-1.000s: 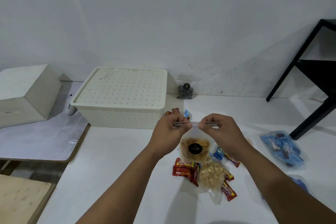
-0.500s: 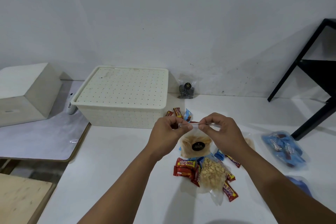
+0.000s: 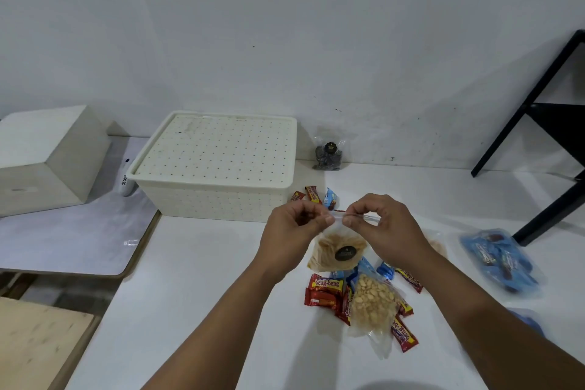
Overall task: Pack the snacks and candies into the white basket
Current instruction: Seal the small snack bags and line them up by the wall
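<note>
Closer together now, both hands [image 3: 335, 228] pinch the clear, tan-filled, black-labelled snack bag [image 3: 340, 252].

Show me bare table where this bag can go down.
Bare table lies left of the left hand, in front of the white basket. Another strip runs behind the right hand, toward the wall. Below the held bag, wrappers crowd it.
</note>
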